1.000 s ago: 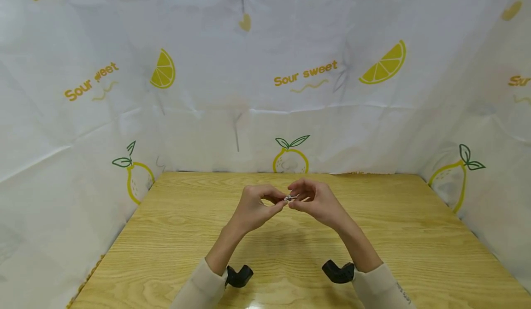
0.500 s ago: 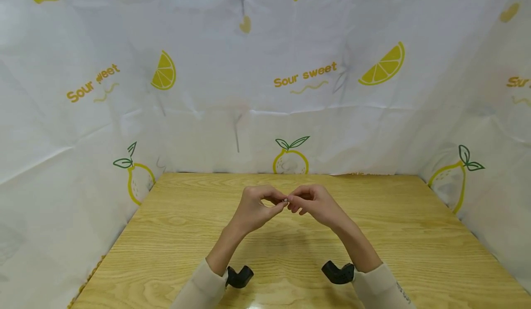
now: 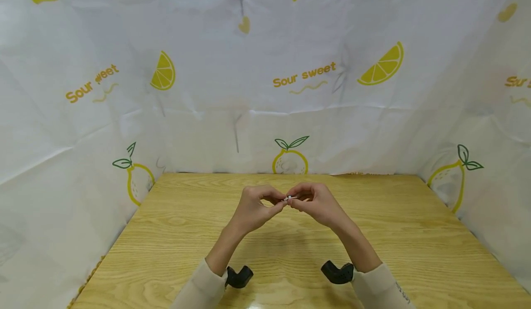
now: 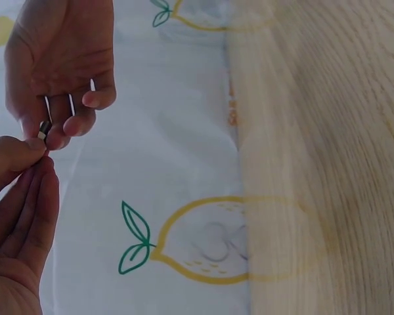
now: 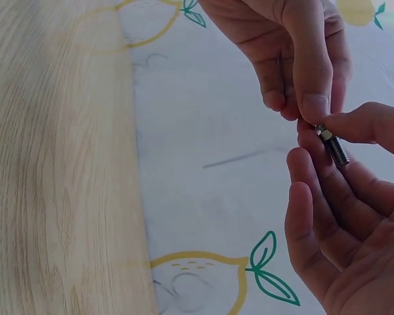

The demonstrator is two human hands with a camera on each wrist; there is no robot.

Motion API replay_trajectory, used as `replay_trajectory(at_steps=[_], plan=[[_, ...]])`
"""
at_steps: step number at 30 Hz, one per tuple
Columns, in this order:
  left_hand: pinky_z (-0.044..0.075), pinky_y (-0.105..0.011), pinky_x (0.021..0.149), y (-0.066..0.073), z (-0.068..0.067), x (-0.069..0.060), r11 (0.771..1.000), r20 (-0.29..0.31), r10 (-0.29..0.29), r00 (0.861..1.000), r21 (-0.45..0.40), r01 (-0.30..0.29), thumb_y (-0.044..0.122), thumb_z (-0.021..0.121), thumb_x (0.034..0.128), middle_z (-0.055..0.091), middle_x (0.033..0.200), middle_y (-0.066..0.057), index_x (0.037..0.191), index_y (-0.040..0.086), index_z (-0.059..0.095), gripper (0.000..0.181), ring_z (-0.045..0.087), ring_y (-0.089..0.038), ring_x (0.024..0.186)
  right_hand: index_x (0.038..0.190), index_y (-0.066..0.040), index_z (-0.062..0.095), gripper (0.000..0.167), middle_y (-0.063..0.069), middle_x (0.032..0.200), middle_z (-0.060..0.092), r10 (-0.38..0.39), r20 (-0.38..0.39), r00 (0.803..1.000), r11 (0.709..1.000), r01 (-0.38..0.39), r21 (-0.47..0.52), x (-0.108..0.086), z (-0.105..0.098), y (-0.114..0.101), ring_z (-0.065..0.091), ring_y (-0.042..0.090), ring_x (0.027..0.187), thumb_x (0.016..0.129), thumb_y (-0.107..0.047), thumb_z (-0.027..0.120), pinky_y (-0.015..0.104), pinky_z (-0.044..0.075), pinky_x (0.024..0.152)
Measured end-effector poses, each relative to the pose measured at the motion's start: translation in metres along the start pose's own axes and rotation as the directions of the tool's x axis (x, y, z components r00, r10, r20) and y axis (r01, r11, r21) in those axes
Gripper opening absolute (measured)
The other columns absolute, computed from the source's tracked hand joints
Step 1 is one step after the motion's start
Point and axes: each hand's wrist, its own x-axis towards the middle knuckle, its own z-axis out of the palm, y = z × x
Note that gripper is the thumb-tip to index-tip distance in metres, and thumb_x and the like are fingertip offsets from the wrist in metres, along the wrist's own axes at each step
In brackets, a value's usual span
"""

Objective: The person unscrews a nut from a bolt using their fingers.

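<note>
A small metal bolt (image 5: pixel 340 152) with a threaded shaft sits between the two hands, above the table. A nut (image 5: pixel 326 135) is on it, close to the left fingertips. My left hand (image 3: pixel 256 207) pinches the bolt's head end between thumb and fingers, which hide most of that end. My right hand (image 3: pixel 318 204) has its thumb and fingertips curled around the nut, the thumb on the near side. In the right wrist view the shaft points toward the right palm. The left wrist view shows only a dark bit of the bolt (image 4: pixel 44 127).
Below the hands spreads a wood-grain table (image 3: pixel 174 235). A white curtain (image 3: pixel 215 87) with lemon prints stands behind it and along both sides. Black curved pieces (image 3: pixel 239 276) are attached at both wrists, by the light sleeves (image 3: pixel 203 283).
My right fingers were parted around the bolt, then closed over it, hiding it, and have now loosened so part of it shows again. The left hand has stayed still.
</note>
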Motion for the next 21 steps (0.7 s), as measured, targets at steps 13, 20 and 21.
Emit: replay_trajectory(at_steps=[13,20,21], plan=[[0.063,-0.019,0.070,0.0008,-0.0018,-0.0004,1.000,-0.005,-0.019,1.000,-0.005,0.019,0.002,0.080,0.0883,0.080,0.087,-0.009,0.093,0.005,0.081,0.005,0.076,-0.011,0.075,0.110,-0.007,0.074,0.015,0.012,0.105,0.075,-0.051,-0.012,0.999,0.999,0.051,-0.008,0.0011,0.0010,0.0016,0.070,0.016,0.093,0.098,-0.015,0.072,0.030,0.060,0.080],[0.063,-0.020,0.071,0.0022,-0.0013,0.0004,0.999,-0.013,-0.024,1.000,-0.022,0.023,0.000,0.079,0.0876,0.080,0.087,-0.009,0.092,0.004,0.081,0.006,0.076,-0.012,0.075,0.121,-0.006,0.070,0.026,0.015,0.106,0.075,-0.048,-0.009,0.999,0.999,0.048,0.012,0.0006,-0.0002,0.0017,0.071,0.017,0.091,0.097,-0.017,0.074,0.029,0.061,0.078],[0.064,-0.020,0.071,0.0021,-0.0011,0.0003,1.000,-0.015,-0.021,1.000,-0.023,0.021,0.000,0.079,0.0876,0.080,0.087,-0.009,0.091,0.004,0.081,0.006,0.076,-0.012,0.075,0.123,-0.006,0.069,0.029,0.016,0.106,0.075,-0.037,-0.004,0.999,0.999,0.037,0.019,0.0005,-0.0005,0.0014,0.072,0.018,0.091,0.098,-0.018,0.073,0.029,0.061,0.077]])
